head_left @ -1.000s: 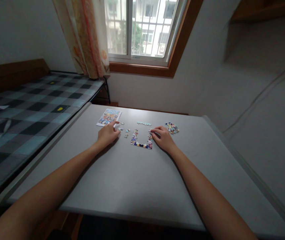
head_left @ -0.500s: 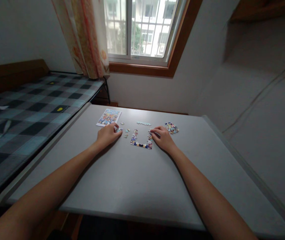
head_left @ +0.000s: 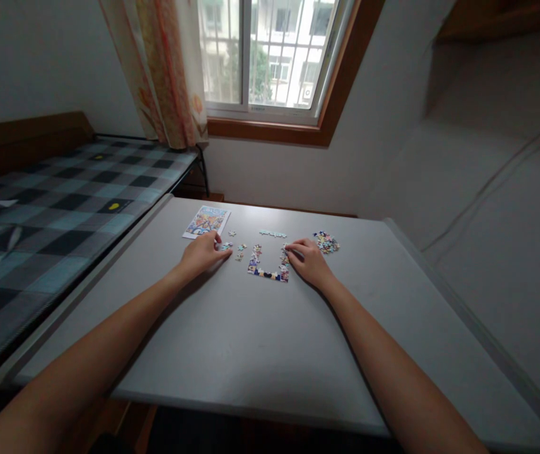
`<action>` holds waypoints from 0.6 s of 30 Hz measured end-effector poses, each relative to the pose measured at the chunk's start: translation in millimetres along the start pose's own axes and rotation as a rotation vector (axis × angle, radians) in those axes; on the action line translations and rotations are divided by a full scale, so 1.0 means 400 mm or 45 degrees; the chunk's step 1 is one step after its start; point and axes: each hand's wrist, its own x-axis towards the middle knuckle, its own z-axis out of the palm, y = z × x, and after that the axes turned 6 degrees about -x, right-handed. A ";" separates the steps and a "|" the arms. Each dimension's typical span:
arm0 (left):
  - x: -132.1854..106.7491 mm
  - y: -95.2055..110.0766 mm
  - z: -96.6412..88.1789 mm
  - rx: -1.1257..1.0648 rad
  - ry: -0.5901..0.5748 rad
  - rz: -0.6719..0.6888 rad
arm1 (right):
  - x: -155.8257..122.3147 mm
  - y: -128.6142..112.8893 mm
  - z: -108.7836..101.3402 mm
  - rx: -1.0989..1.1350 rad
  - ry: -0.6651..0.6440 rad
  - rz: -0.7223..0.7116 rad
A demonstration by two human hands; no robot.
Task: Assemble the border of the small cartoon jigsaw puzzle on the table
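On the white table, a partly joined jigsaw puzzle (head_left: 268, 275) forms a U shape, its open side facing away from me. My right hand (head_left: 308, 261) is at the top of the U's right side, thumb and fingertips closed at a puzzle piece (head_left: 285, 247) that they partly cover. My left hand (head_left: 200, 254) rests on the table to the left, thumb and forefinger apart around loose pale-blue puzzle pieces (head_left: 226, 246). More loose pieces (head_left: 241, 248) lie between that hand and the U. A joined strip of pale-blue pieces (head_left: 272, 233) lies beyond the U.
A picture card (head_left: 207, 221) of the puzzle lies behind my left hand. The heap of mixed pieces (head_left: 327, 242) sits beyond my right hand. A bed with a checked cover (head_left: 123, 180) borders the table (head_left: 232, 340) on the left; a window (head_left: 270, 57) is ahead.
My left hand has shifted slightly left and toward me, its thumb and forefinger spreading, so more of the loose pieces shows. My right hand stays in place.
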 end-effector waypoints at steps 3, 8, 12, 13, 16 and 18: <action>0.006 -0.011 0.004 -0.005 0.015 0.025 | 0.000 -0.002 -0.002 -0.001 0.001 0.000; 0.016 -0.020 -0.001 -0.044 -0.009 0.038 | -0.002 0.000 -0.001 -0.002 -0.009 0.009; 0.025 -0.025 -0.007 -0.099 -0.097 0.046 | -0.002 0.001 0.000 0.003 -0.004 0.015; 0.027 -0.025 -0.007 -0.116 -0.124 0.050 | -0.002 0.001 0.000 0.002 -0.003 0.015; 0.032 -0.027 -0.008 -0.182 -0.186 0.032 | -0.001 0.001 0.001 -0.004 -0.006 0.008; 0.035 -0.028 -0.012 -0.262 -0.205 0.024 | -0.001 0.002 0.001 -0.006 -0.003 0.004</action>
